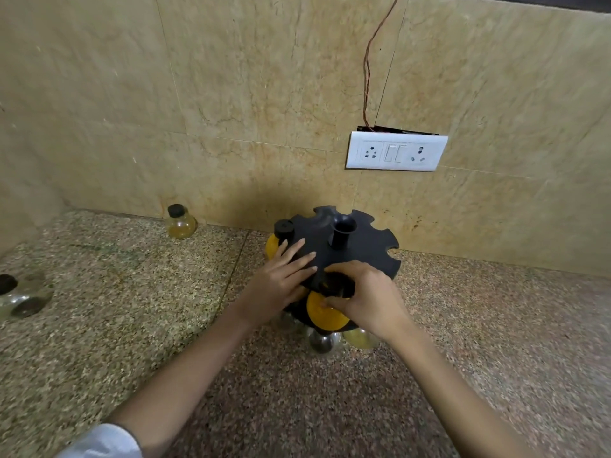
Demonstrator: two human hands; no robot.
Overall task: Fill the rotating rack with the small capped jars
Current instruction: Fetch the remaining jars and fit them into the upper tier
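Speckled granite surface point(132, 309) against a beige marble-look tiled wall point(231, 94), with a white socket plate point(395, 152) on the wall to the right. Our black round rotating rack with the notched top disc point(363, 256) stands near the wall.

Our left hand point(281, 282) lies flat on the disc with the fingers spread, steadying it as far as we can judge. Our right hand point(370, 299) has its fingers curled round the small orange-filled jar point(325, 315) at the front notch; its cap is hidden under the fingers, so we can't tell if it's fully seated.

Progress: one black-capped jar of orange stuff point(284, 229) already sits in a top notch on the left. Lower down at the front we see a clear round jar point(324, 340) and a yellowish jar point(360, 338) just beside it. Most top notches are open.

Left to do: a yellow-tinted jar with a black cap point(181, 223) by the wall, and a clear jar with dark contents point(23, 295) at the far left edge, both well apart from the rack.
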